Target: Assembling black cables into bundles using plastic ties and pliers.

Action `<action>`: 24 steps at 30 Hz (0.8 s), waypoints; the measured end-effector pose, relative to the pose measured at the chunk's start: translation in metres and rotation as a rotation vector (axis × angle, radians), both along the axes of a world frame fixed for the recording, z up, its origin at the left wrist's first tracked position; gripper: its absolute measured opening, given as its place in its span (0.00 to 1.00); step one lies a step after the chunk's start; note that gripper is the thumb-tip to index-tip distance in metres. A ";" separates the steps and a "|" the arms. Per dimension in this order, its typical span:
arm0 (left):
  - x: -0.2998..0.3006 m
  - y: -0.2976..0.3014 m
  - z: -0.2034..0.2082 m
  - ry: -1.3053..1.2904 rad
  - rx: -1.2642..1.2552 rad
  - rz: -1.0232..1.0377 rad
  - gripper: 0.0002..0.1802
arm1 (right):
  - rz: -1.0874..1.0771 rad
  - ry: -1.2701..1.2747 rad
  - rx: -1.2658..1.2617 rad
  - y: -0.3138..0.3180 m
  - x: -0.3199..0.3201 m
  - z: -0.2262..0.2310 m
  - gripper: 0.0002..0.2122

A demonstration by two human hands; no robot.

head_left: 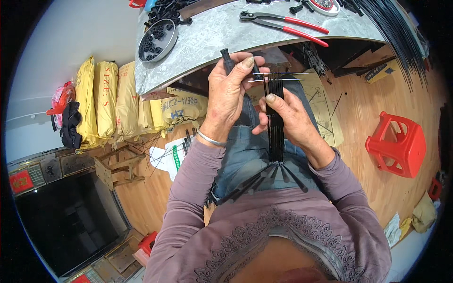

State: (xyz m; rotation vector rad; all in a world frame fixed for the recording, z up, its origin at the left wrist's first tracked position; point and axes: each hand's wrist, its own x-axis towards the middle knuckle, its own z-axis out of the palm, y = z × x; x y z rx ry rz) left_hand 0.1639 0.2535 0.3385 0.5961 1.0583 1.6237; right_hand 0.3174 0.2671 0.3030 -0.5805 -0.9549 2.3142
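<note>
A bundle of slim black rods (275, 137) stands in front of my lap, its lower ends splayed out like umbrella ribs. My right hand (295, 118) is closed round its upper part, thumb pressed on the rods. Closed too, my left hand (225, 96) holds a black plastic tube (227, 59) with a flared end, which sticks up past the fingers. A second black piece (257, 71) shows between its fingertips, beside the top of the bundle. Thin bright wires (295, 73) cross sideways at the rod tops. Whether the left fingers touch these wires is hidden.
A grey marble-patterned table (203, 42) curves ahead, bearing red-handled pincers (288, 24), a round dish (166, 45) of small black parts, and long black rods (394, 35) overhanging at right. A red plastic stool (398, 144) stands right; yellow sacks (106, 96) and a wooden frame (120, 165) are left.
</note>
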 end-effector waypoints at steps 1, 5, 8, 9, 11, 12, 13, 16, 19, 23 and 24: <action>0.000 0.000 0.000 -0.013 0.004 -0.004 0.11 | -0.005 0.005 -0.009 0.000 0.000 0.000 0.14; 0.000 -0.001 -0.001 0.011 0.006 0.005 0.11 | -0.002 -0.009 -0.001 -0.001 -0.001 0.000 0.14; -0.001 -0.001 -0.003 -0.010 0.000 -0.002 0.12 | -0.004 0.010 -0.008 0.000 -0.002 0.001 0.13; 0.000 -0.001 -0.002 -0.012 -0.005 -0.001 0.11 | -0.009 0.006 -0.012 -0.001 -0.001 0.003 0.13; 0.000 -0.001 -0.002 -0.012 -0.010 -0.001 0.11 | -0.014 0.003 -0.016 -0.001 -0.002 0.003 0.13; 0.000 -0.001 -0.002 -0.005 -0.012 -0.005 0.11 | -0.014 0.012 -0.019 -0.001 -0.002 0.001 0.13; 0.000 -0.001 -0.002 0.002 -0.015 -0.009 0.10 | -0.013 0.021 -0.022 -0.001 -0.002 0.000 0.13; 0.001 0.000 0.000 0.021 -0.024 0.002 0.10 | -0.013 0.010 -0.005 -0.001 -0.002 0.002 0.13; -0.001 0.000 0.000 0.027 -0.033 -0.011 0.10 | -0.011 -0.008 0.015 -0.001 -0.001 0.001 0.14; -0.001 0.000 0.002 0.102 -0.056 -0.006 0.09 | -0.032 -0.063 0.083 -0.001 -0.002 0.003 0.14; 0.000 0.001 0.002 0.115 -0.046 0.005 0.09 | -0.032 -0.057 0.081 -0.001 -0.002 0.003 0.14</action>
